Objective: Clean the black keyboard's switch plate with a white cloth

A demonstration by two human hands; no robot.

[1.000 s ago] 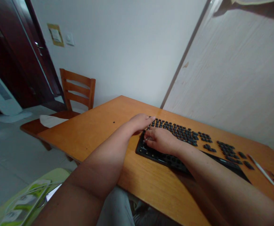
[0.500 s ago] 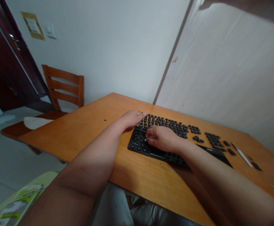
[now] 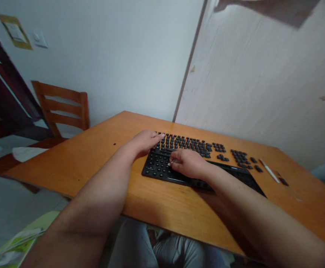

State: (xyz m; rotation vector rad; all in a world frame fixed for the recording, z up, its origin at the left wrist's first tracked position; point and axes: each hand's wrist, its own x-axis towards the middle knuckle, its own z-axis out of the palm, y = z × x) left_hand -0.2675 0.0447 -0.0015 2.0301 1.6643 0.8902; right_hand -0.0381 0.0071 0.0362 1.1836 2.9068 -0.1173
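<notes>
A black keyboard base (image 3: 157,177) with its keycaps off lies on the wooden table, bare key posts showing on its left part. My left hand (image 3: 145,140) rests at the base's upper left corner, fingers stretched out toward the loose keycaps. Over the left half of the base, my right hand (image 3: 189,163) is closed in a pinch, with a small pale bit at its fingertips that is too small to name. Loose black keycaps (image 3: 190,143) lie in rows just behind the base. My right hand and forearm hide the base's middle.
More keycaps (image 3: 240,158) sit in groups to the right. Beyond them lie a thin white stick-like tool (image 3: 269,171) and a small dark piece (image 3: 283,181). A tiny dark bit (image 3: 114,144) is left of my hands. A wooden chair (image 3: 64,108) stands at the table's left.
The view has turned to the right. My right hand has shifted rightward over the base, uncovering more key posts at its left end. My left hand stays at the corner.
</notes>
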